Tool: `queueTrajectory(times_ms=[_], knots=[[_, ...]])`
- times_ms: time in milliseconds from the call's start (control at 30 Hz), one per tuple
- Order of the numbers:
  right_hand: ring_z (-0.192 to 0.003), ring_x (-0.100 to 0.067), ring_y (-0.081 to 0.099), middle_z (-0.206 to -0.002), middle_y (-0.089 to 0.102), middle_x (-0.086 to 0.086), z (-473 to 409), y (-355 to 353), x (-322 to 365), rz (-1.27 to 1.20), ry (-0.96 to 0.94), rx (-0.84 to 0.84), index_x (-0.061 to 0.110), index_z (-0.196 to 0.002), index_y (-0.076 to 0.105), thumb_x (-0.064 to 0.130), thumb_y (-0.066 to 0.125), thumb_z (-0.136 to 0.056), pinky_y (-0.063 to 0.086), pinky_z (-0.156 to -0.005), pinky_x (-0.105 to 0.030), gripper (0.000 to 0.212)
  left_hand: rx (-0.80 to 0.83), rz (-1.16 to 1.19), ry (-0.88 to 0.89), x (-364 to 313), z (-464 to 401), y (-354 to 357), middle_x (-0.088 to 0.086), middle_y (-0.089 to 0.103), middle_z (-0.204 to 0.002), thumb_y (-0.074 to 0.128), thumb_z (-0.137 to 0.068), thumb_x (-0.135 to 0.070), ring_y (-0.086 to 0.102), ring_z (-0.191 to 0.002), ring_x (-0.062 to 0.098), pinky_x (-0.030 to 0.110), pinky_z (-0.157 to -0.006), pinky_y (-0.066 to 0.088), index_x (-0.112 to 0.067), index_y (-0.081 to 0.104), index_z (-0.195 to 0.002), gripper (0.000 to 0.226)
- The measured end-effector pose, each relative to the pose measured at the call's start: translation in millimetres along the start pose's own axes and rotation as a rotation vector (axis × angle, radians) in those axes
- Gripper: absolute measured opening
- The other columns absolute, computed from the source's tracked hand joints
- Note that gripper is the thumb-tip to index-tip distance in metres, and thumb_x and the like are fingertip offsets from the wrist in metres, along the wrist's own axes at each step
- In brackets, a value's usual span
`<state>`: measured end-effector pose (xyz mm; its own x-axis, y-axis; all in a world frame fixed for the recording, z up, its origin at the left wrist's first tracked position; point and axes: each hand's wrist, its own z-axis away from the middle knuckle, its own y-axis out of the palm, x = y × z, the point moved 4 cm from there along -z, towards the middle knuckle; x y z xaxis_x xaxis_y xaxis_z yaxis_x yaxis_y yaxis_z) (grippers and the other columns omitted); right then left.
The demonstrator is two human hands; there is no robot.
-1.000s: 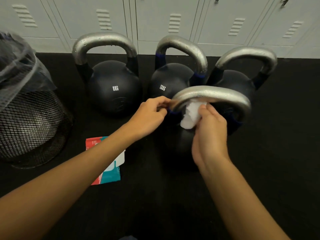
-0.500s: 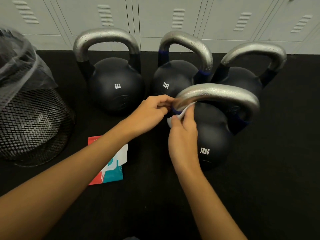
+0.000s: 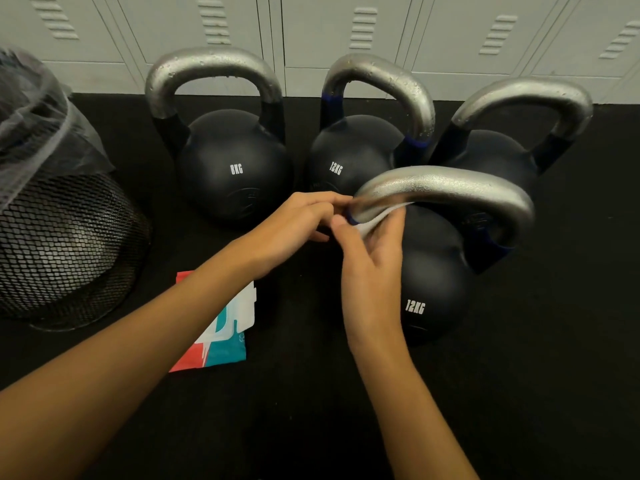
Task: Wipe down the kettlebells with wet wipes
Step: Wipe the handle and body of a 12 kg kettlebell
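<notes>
Several black kettlebells with silver handles stand on the dark floor. The nearest, a 12KG kettlebell (image 3: 433,289), has its handle (image 3: 450,188) arching to the right. My right hand (image 3: 374,258) presses a white wet wipe (image 3: 375,220) against the underside of that handle's left end, fingers and thumb curled round the wipe. My left hand (image 3: 298,223) grips the same left end of the handle with curled fingers. Behind stand an 8KG kettlebell (image 3: 235,168), another 12KG kettlebell (image 3: 349,157) and a third (image 3: 495,157) at the right.
A red, teal and white wipe packet (image 3: 225,334) lies on the floor under my left forearm. A black mesh bin (image 3: 59,244) with a plastic liner stands at the left. Pale lockers (image 3: 311,29) line the back.
My right hand slid the wipe from the middle underside of the handle to its left end. The left hand kept its hold. The view shifted slightly, showing the near kettlebell's 12KG mark.
</notes>
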<state>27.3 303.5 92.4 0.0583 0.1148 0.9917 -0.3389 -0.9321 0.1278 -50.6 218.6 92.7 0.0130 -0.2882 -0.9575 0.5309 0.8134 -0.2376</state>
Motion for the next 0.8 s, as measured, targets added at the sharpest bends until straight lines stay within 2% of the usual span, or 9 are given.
queueTrajectory(times_ms=[67,133,267,333,467,600,667,733,800], knots=[[-0.129,0.001,0.046,-0.147,0.045,0.008,-9,-3,1,-0.020,-0.030,-0.037,0.026,-0.154,0.020,0.015,0.059,-0.094,0.040,-0.108,-0.023,0.072,-0.007,-0.014,-0.007,0,-1,0,-0.007,0.063,-0.118,0.037,-0.093,-0.006,0.057,-0.111,0.006,0.027,-0.094,0.048,-0.025,0.062,-0.123,0.044],[-0.128,0.003,0.045,-0.144,0.047,0.010,-11,-5,-4,0.050,-0.025,-0.030,0.027,-0.152,0.025,0.017,0.059,-0.095,0.040,-0.106,-0.020,0.067,-0.007,-0.011,-0.014,1,-1,0,-0.007,0.064,-0.117,0.036,-0.092,-0.005,0.057,-0.111,0.007,0.030,-0.096,0.048,-0.025,0.063,-0.121,0.044],[-0.138,0.006,0.030,-0.155,0.031,0.017,1,-8,-16,0.201,0.020,0.006,0.035,-0.155,0.015,0.029,0.049,-0.101,0.028,-0.114,-0.020,0.064,0.008,0.009,-0.019,1,-1,1,-0.014,0.062,-0.112,0.039,-0.094,-0.005,0.056,-0.111,0.005,0.027,-0.094,0.047,-0.034,0.060,-0.111,0.040],[-0.135,0.007,0.036,-0.152,0.037,0.015,2,-10,-12,0.170,0.000,0.016,0.032,-0.155,0.019,0.030,0.044,-0.103,0.032,-0.114,-0.021,0.058,0.011,0.008,-0.013,2,-1,1,-0.015,0.062,-0.112,0.040,-0.095,-0.007,0.056,-0.110,0.004,0.027,-0.094,0.047,-0.037,0.060,-0.108,0.038],[-0.126,0.009,0.046,-0.144,0.050,0.010,-6,-15,0,-0.024,-0.055,-0.055,0.022,-0.151,0.031,0.019,0.043,-0.103,0.036,-0.103,-0.008,0.050,0.005,0.012,-0.018,4,0,2,-0.016,0.061,-0.112,0.041,-0.095,-0.007,0.055,-0.112,0.003,0.031,-0.096,0.047,-0.044,0.058,-0.105,0.042],[-0.139,0.007,0.030,-0.156,0.031,0.015,4,-8,-17,0.124,-0.028,0.012,0.031,-0.156,0.011,0.025,0.049,-0.101,0.029,-0.116,-0.026,0.067,0.022,0.028,-0.021,6,1,3,-0.011,0.061,-0.118,0.041,-0.093,-0.005,0.054,-0.116,0.007,0.031,-0.098,0.047,-0.034,0.058,-0.120,0.043],[-0.142,0.008,0.021,-0.159,0.021,0.019,11,-5,-23,0.177,0.028,0.041,0.036,-0.156,0.003,0.028,0.049,-0.101,0.023,-0.120,-0.031,0.072,0.026,0.028,-0.021,5,1,3,-0.016,0.059,-0.115,0.040,-0.094,-0.005,0.053,-0.116,0.005,0.029,-0.098,0.047,-0.036,0.056,-0.117,0.042],[-0.141,0.009,0.024,-0.158,0.025,0.018,13,-5,-17,0.146,0.035,0.041,0.035,-0.156,0.005,0.023,0.047,-0.102,0.024,-0.120,-0.029,0.069,0.019,0.032,-0.018,3,1,3,-0.017,0.059,-0.113,0.040,-0.095,-0.005,0.054,-0.114,0.004,0.031,-0.098,0.047,-0.037,0.056,-0.115,0.041],[-0.134,0.009,0.037,-0.151,0.038,0.017,9,-5,-4,0.004,0.003,0.007,0.030,-0.156,0.013,0.013,0.045,-0.102,0.031,-0.114,-0.021,0.065,0.009,0.041,-0.014,3,1,3,-0.014,0.062,-0.113,0.040,-0.094,-0.006,0.056,-0.112,0.006,0.034,-0.099,0.047,-0.036,0.058,-0.113,0.040]])
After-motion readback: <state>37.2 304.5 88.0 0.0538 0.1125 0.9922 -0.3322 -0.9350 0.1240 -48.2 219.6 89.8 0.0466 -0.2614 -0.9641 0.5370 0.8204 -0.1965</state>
